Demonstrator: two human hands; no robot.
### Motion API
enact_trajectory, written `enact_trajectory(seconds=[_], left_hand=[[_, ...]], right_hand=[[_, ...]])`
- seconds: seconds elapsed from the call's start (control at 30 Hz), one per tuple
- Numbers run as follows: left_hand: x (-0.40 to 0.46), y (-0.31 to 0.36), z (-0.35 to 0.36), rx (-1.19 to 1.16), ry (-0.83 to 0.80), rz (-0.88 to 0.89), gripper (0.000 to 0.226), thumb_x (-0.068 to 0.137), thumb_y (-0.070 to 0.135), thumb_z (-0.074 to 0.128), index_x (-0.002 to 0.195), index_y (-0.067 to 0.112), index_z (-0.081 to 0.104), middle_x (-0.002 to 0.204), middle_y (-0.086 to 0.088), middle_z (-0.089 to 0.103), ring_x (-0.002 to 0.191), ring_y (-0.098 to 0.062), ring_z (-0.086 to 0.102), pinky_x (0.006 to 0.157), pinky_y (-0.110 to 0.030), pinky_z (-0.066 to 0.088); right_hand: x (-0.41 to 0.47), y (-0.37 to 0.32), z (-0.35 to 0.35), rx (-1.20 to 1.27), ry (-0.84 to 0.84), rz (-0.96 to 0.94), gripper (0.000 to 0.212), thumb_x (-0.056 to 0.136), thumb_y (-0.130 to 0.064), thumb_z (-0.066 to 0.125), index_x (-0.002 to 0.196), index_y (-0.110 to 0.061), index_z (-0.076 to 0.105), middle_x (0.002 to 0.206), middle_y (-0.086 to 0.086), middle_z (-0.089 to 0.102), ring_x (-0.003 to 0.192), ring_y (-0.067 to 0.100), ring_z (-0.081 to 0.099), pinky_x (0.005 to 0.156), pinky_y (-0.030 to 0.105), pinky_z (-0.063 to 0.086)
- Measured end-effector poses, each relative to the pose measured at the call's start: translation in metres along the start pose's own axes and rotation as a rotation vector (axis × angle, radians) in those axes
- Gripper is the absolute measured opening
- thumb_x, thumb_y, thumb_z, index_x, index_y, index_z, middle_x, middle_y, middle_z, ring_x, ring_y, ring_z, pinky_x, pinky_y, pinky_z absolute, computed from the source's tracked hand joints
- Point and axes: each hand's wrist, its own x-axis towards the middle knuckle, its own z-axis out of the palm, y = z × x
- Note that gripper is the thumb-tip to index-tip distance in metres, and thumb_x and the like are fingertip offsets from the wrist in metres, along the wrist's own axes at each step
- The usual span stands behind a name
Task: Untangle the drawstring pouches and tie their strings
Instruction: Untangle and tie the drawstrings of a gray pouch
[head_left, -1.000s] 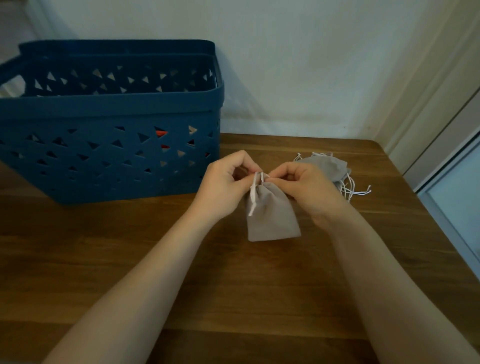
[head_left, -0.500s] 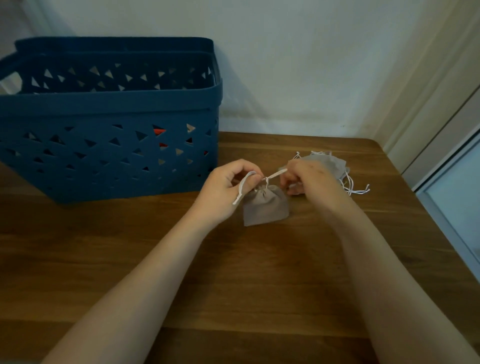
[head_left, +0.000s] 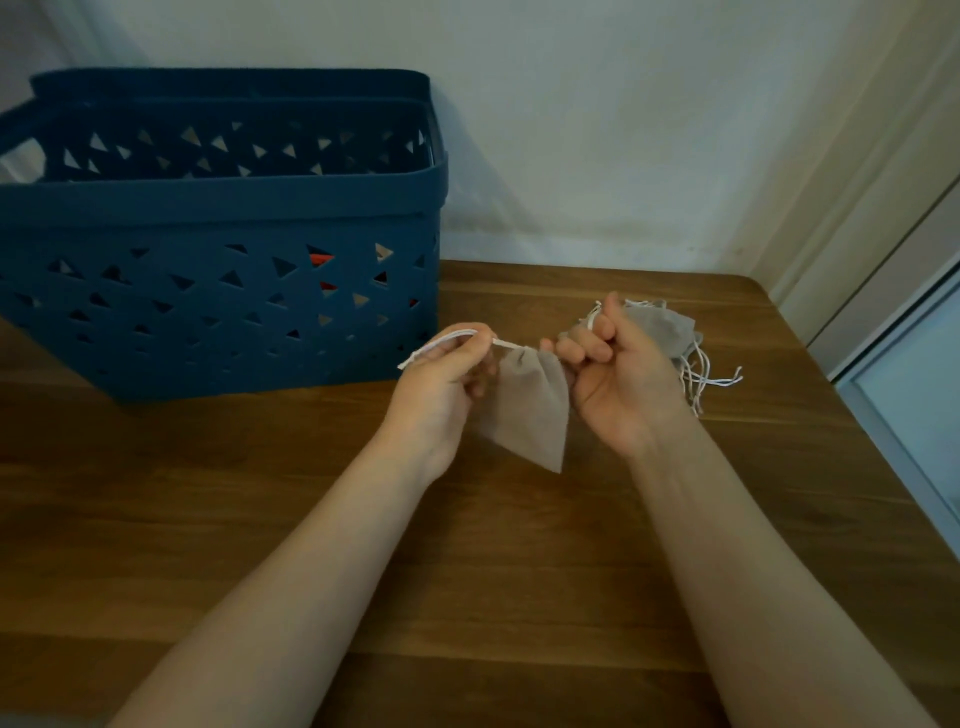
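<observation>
Since half a second earlier, my hands had drawn farther apart and lifted the small grey fabric drawstring pouch, so that it hung between them with its gathered mouth up and its lower corner pointing down at the brown wooden table.

From the head view, my left hand pinched the white drawstring cord between thumb and curled fingers; the cord ran from the pouch's cinched neck, just right of that grip, over my fingers and out past them to the left. My right hand was curled with its palm towards me, its fingers closed at the other side of the pouch's neck; I could not tell whether they pinched a cord or the fabric itself, as the fingers hid that spot. The pouch's mouth looked puckered tight between the two grips.

Behind my right hand, partly hidden by it, lay a heap of further grey pouches on the table, with their loose white strings trailing out to the right of that grip. Beyond my left hand stood a dark blue plastic basket with triangular cut-outs, against the pale wall.
</observation>
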Motion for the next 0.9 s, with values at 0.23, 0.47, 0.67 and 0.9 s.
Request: enact_trajectory(seconds=[0.23, 0.47, 0.67, 0.9], left_hand=[[-0.003, -0.007, 0.003, -0.202, -0.136, -0.170, 0.024, 0.097, 0.026, 0.045, 0.085, 0.012, 0.060, 0.073, 0.000, 0.060, 0.051, -0.006, 0.043, 0.046, -0.017, 0.035], [-0.002, 0.000, 0.009, 0.618, -0.049, 0.108, 0.032, 0.099, 0.030, 0.042, 0.076, 0.016, 0.058, 0.059, 0.006, 0.049, 0.053, -0.006, 0.045, 0.055, -0.023, 0.040], [-0.006, 0.003, 0.016, 1.033, -0.122, 0.256, 0.032, 0.101, 0.026, 0.037, 0.076, 0.023, 0.056, 0.070, 0.004, 0.056, 0.066, -0.011, 0.053, 0.058, -0.024, 0.040], [-0.009, -0.002, 0.016, 1.126, -0.286, 0.330, 0.024, 0.099, 0.021, 0.042, 0.082, 0.019, 0.059, 0.076, 0.003, 0.058, 0.064, -0.003, 0.052, 0.057, -0.015, 0.037]], right_hand=[[0.004, 0.003, -0.005, -0.197, 0.108, 0.033, 0.039, 0.098, -0.034, 0.040, 0.065, -0.017, 0.049, 0.052, -0.005, 0.040, 0.052, 0.011, 0.041, 0.060, 0.026, 0.041], [-0.010, -0.003, 0.001, -0.644, -0.100, -0.108, 0.035, 0.098, -0.026, 0.040, 0.066, -0.018, 0.052, 0.067, -0.001, 0.059, 0.070, 0.014, 0.057, 0.066, 0.029, 0.041], [-0.014, -0.009, 0.017, -0.866, -0.068, -0.227, 0.034, 0.094, -0.024, 0.049, 0.063, -0.018, 0.060, 0.089, -0.003, 0.069, 0.052, 0.004, 0.041, 0.051, 0.019, 0.034], [-0.011, -0.005, 0.018, -0.811, -0.039, -0.114, 0.031, 0.095, -0.031, 0.049, 0.072, -0.017, 0.065, 0.107, 0.033, 0.058, 0.040, 0.009, 0.033, 0.036, 0.015, 0.031]])
